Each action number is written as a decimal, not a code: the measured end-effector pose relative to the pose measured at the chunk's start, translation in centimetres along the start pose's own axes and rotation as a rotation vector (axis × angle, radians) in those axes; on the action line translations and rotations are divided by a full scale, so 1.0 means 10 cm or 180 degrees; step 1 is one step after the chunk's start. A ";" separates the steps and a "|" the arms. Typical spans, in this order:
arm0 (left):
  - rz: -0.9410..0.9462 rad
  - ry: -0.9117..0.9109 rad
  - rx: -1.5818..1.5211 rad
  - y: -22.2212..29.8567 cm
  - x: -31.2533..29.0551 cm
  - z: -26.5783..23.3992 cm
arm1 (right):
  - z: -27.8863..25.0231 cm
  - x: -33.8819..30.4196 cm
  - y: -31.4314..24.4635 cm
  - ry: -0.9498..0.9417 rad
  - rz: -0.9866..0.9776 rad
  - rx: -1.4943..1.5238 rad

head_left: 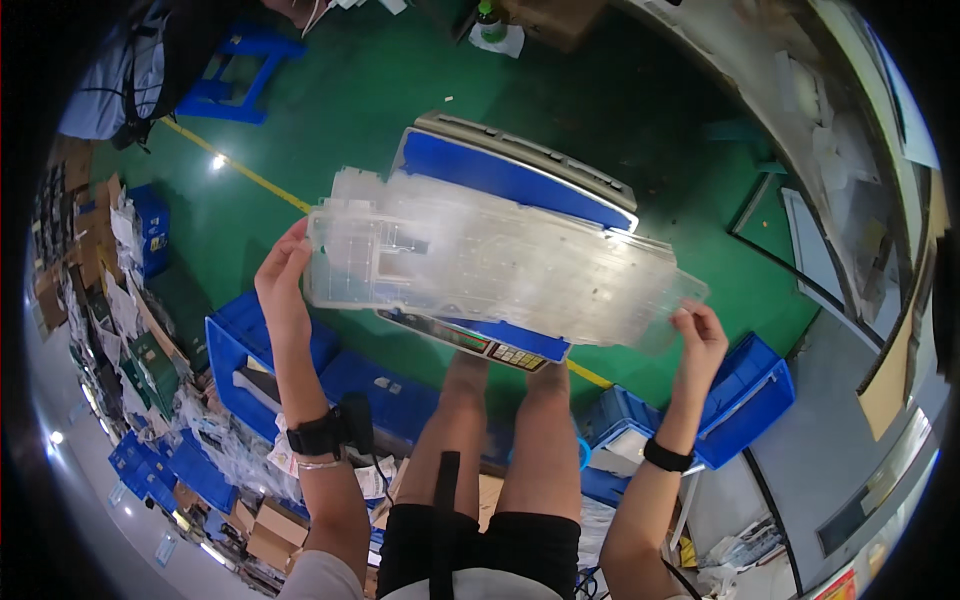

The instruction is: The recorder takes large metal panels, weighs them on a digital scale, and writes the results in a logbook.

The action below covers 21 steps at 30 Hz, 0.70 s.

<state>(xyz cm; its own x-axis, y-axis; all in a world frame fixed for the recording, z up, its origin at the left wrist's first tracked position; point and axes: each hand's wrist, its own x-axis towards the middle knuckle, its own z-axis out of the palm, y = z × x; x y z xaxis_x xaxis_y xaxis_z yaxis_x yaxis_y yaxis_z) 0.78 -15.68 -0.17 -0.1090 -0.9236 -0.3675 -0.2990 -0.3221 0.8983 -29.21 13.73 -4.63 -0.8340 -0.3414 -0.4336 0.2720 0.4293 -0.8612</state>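
Stretched between my hands is a long, translucent plastic sheet point(520, 262) with moulded cutouts, possibly several stacked layers. My left hand point(286, 268) pinches its left end between thumb and fingers. At the other end, my right hand point(703, 330) grips the right corner with curled fingers. Beneath the sheet is a blue-topped weighing scale point(500, 178); its keypad point(515, 357) and lit display show along the near edge. The sheet covers most of the scale's top, and I cannot tell whether it rests on it.
Blue bins stand to the left point(245, 345) and right point(745, 400) of my legs. Stacked cartons and plastic-wrapped goods point(215, 435) line the left side. A blue stool point(240, 75) sits on the green floor point(330, 110) at the far left, and a green bottle point(490, 22) stands far ahead.
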 end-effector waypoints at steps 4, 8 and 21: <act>0.0113 0.0246 0.0774 -0.18 0.18 0.08 | 0.11 0.06 0.21 0.0336 -0.0054 0.0097; 0.0414 0.0335 0.1109 -0.53 0.29 -0.13 | 0.27 -0.03 0.25 0.0930 -0.0809 -0.0913; 0.0546 -0.0157 0.1542 0.70 -0.48 0.08 | -1.11 0.26 -2.69 0.1969 -0.1912 0.0271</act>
<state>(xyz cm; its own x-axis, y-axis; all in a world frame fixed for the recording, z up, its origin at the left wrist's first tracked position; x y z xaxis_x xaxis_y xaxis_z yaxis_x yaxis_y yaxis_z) -1.58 -13.33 7.66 -0.2361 -0.9400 -0.2462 -0.6765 -0.0228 0.7361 -43.99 10.61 20.35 -0.9526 0.0367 0.3021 -0.2840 0.2496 -0.9258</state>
